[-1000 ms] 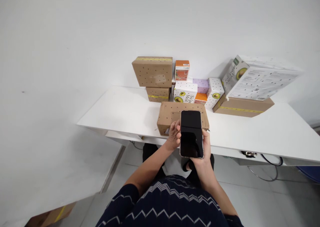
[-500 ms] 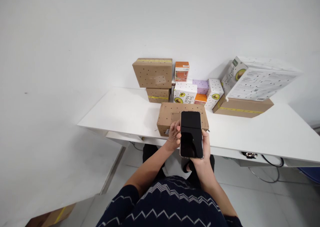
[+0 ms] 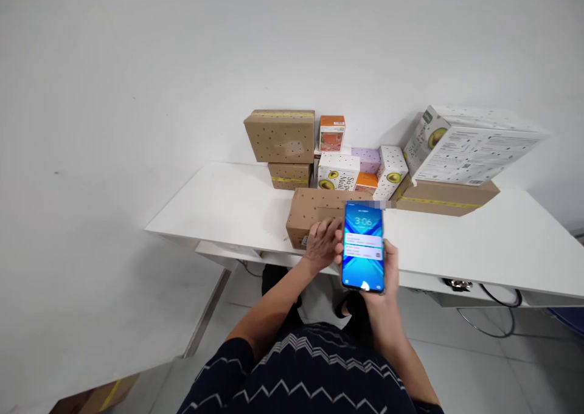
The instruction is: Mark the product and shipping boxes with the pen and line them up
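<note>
A phone (image 3: pixel 364 265) with a lit blue lock screen reading 3:06 sits upright in my right hand (image 3: pixel 389 283). The thumb lies along its right edge, and fingertips wrap round from behind to its left edge. My left hand (image 3: pixel 321 244) is just left of the phone, back of the hand up. Its fingers are loosely bent and apart, in front of a cardboard box (image 3: pixel 303 210) with dark dots. Whether they touch the box I cannot tell. The phone hides the box's right part.
Along the wall on the white table (image 3: pixel 228 201) stand two stacked brown boxes (image 3: pixel 283 137), an orange box (image 3: pixel 332 135), a white avocado box (image 3: pixel 338 168), a lilac box (image 3: pixel 366 157) and a large white carton (image 3: pixel 474 149) on a brown box (image 3: pixel 447 198). Cables (image 3: pixel 497 295) hang below the right edge.
The phone's black screen has lit up. My right hand has moved slightly right with the phone, while my left hand has turned back-up in front of the cardboard box.
</note>
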Demonstrator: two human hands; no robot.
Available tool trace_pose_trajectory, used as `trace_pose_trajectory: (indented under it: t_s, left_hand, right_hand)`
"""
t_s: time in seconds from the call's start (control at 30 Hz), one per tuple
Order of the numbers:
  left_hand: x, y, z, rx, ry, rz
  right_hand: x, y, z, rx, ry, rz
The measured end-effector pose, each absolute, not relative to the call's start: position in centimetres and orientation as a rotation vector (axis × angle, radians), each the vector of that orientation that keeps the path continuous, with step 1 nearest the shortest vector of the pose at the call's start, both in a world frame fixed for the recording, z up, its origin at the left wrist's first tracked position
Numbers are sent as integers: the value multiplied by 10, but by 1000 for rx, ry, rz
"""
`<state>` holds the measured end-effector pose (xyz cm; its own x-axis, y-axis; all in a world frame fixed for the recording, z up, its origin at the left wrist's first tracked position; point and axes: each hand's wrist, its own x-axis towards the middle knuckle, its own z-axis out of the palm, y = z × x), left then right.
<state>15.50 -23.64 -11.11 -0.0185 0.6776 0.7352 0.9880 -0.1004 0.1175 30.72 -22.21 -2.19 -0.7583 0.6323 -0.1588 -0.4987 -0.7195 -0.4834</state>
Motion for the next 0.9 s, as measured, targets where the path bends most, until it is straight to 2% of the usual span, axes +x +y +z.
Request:
trace_pose_trajectory:
  t_s: [0.17, 0.3, 0.43, 0.6, 0.7, 0.9]
  left_hand:
    - [120, -255, -97, -1649, -1743, -785]
    - [47, -284, -100, -1534, -1932, -860]
    - [-38, -316, -93, -1397, -2113, -876]
    - [-119, -343, -69, -1127, -2279, -758]
    - [-154, -348, -52, -967, -2384, -703]
    - [-173, -316, -20, -671, -2639, -592]
  right_hand:
    - [358, -194, -24, -647, -711, 1787]
    - [395, -149, -61, -1123, -882, 1254]
    - [416, -108, -107, -1721, -1429, 739]
    - [414, -82, -136, -1898, -1982, 160]
    - [412, -72, -143, -1916, -2067, 39]
    - [423, -55, -155, -1945, -2120, 135]
